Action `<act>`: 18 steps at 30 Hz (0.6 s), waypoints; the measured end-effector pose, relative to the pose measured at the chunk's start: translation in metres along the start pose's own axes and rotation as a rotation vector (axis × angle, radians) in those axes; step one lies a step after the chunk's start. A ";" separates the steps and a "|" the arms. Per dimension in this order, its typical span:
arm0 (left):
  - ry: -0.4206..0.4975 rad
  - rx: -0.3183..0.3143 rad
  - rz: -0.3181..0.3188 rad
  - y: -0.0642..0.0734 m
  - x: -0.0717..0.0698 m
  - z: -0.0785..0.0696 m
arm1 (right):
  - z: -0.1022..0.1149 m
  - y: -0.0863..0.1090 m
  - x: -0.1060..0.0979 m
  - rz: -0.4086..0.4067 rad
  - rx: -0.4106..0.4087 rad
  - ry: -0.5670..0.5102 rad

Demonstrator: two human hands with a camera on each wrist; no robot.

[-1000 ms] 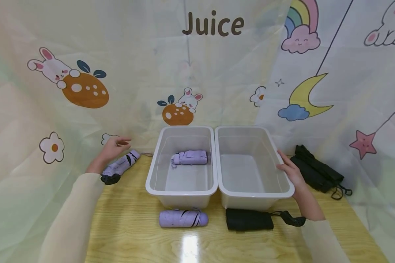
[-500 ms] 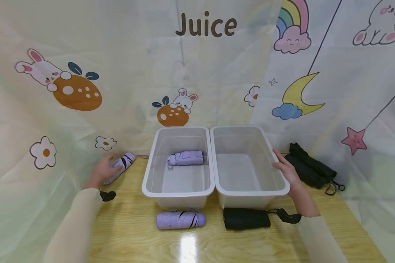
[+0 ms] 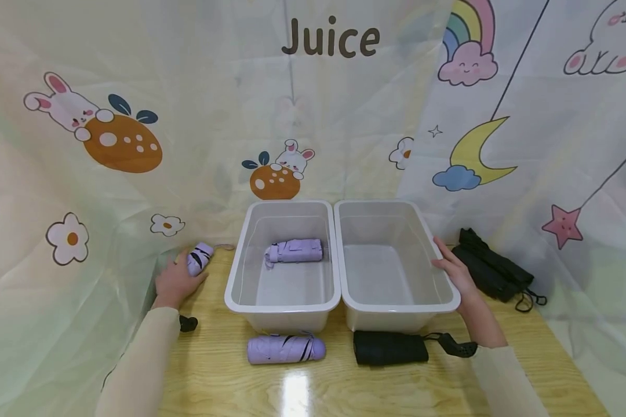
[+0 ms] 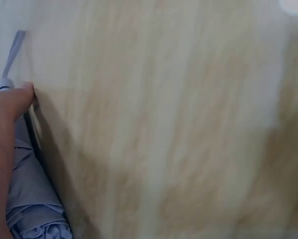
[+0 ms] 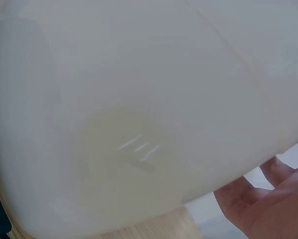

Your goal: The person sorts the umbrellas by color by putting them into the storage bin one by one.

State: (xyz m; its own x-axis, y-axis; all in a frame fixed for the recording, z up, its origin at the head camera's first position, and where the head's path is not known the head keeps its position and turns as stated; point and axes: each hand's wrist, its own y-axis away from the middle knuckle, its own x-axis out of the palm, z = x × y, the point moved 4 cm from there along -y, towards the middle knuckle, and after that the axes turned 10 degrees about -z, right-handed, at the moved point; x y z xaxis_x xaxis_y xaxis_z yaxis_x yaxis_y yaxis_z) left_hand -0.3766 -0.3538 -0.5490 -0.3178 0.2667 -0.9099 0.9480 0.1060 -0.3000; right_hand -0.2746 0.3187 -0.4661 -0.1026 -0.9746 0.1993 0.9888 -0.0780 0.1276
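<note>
My left hand [image 3: 178, 284] grips a folded purple umbrella [image 3: 200, 258] at the far left, thumb on its right side; the hand covers its lower part. Seen from the left wrist, the thumb lies across the umbrella [image 4: 34, 194] near its strap end. With my right hand [image 3: 461, 278] I hold the right wall of the right white bin [image 3: 404, 308]; the right wrist view shows fingers [image 5: 238, 196] against the bin's outer wall [image 5: 139, 74]. Inside the left white bin [image 3: 284, 308] lies another purple umbrella [image 3: 296, 251]. The right bin contains nothing.
In front of the bins lie a purple umbrella [image 3: 286, 349] and a black umbrella [image 3: 390, 348]. Another black umbrella [image 3: 492, 266] rests behind my right hand. A printed cloth [image 3: 344, 116] hangs close behind the bins on the wooden table [image 3: 229, 388].
My left hand has come down from above the left purple umbrella and closed around it. The right hand stays at the right bin's edge. The head view has shifted slightly.
</note>
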 end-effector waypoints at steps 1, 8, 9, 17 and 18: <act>0.000 -0.012 0.004 0.001 0.002 0.001 | 0.000 0.001 0.000 -0.009 0.002 0.007; 0.064 -0.019 0.043 0.003 -0.001 -0.003 | -0.001 0.002 -0.004 -0.044 0.014 -0.016; 0.070 -0.014 0.048 0.004 -0.001 -0.004 | 0.000 0.002 -0.005 -0.043 0.011 -0.023; 0.156 0.036 0.027 0.013 -0.018 -0.006 | -0.002 -0.001 -0.002 -0.035 -0.010 0.006; 0.171 0.042 0.023 0.015 -0.023 -0.008 | -0.003 -0.001 -0.002 -0.031 -0.004 0.013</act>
State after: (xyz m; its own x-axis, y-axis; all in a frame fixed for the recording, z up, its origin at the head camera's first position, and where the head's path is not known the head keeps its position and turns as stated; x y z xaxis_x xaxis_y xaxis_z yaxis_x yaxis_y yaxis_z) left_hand -0.3550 -0.3503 -0.5301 -0.2909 0.4283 -0.8556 0.9538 0.0590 -0.2947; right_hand -0.2749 0.3198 -0.4690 -0.1319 -0.9743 0.1826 0.9856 -0.1091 0.1296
